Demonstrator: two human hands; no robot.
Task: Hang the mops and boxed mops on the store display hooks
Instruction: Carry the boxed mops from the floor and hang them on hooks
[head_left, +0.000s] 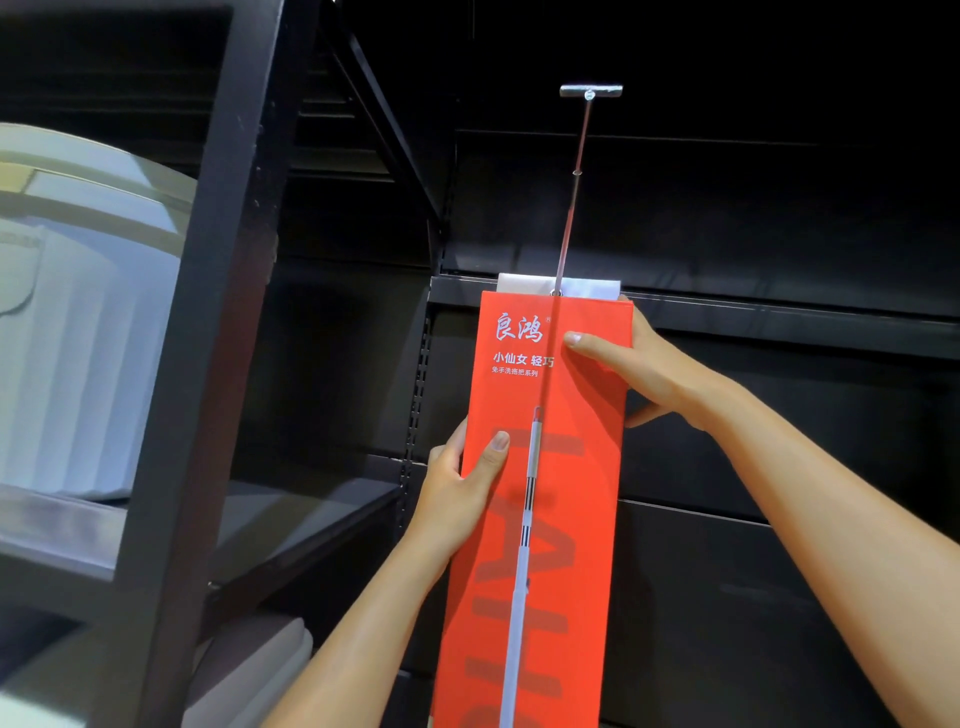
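Observation:
A tall red boxed mop (571, 467) stands upright in front of the dark display wall, with white lettering and a printed mop handle on its face. Its white hang tab (524, 284) sits at the tip of a long chrome display hook (574, 182), which runs back to a T-shaped mount on the wall. My left hand (462, 483) grips the box's left edge at mid-height, thumb on the front. My right hand (644, 374) grips the right edge near the top, thumb across the face.
A black shelving upright (208, 364) stands to the left, with pale plastic bins (78, 312) on its shelves. A slotted black rail (421, 374) runs down beside the box. The dark slatted back wall (779, 234) fills the right side.

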